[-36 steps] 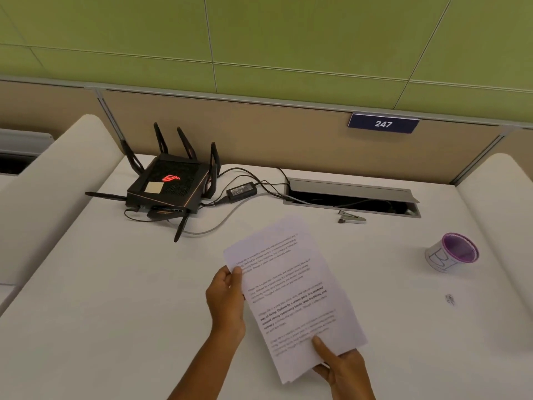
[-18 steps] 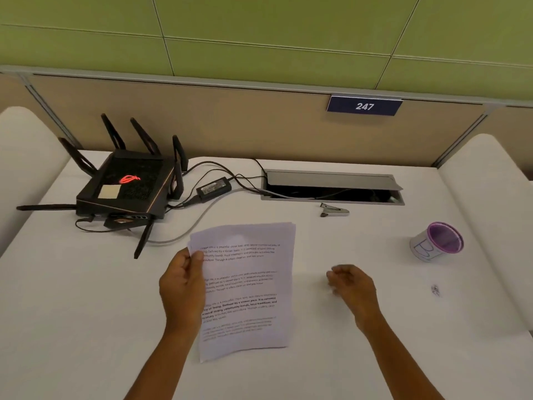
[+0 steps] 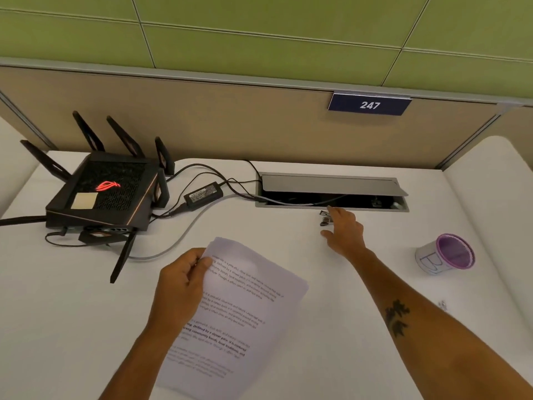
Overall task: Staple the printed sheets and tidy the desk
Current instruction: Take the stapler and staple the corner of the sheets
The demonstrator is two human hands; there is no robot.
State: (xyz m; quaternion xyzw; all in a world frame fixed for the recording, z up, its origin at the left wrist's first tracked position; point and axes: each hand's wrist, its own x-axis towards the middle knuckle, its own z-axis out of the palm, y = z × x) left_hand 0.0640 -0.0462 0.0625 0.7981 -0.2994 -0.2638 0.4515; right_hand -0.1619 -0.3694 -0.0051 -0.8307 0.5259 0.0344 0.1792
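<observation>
Bare counter [image 3: 288,226] mid and near-right. Router [image 3: 106,194] plus cables [image 3: 178,238] clutter far left; open cable tray [image 3: 331,194] far centre; cup [image 3: 445,255] right.

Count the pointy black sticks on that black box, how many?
7 show on the black router box: four along its back, one left, one right side, one front. More may be hidden.
</observation>
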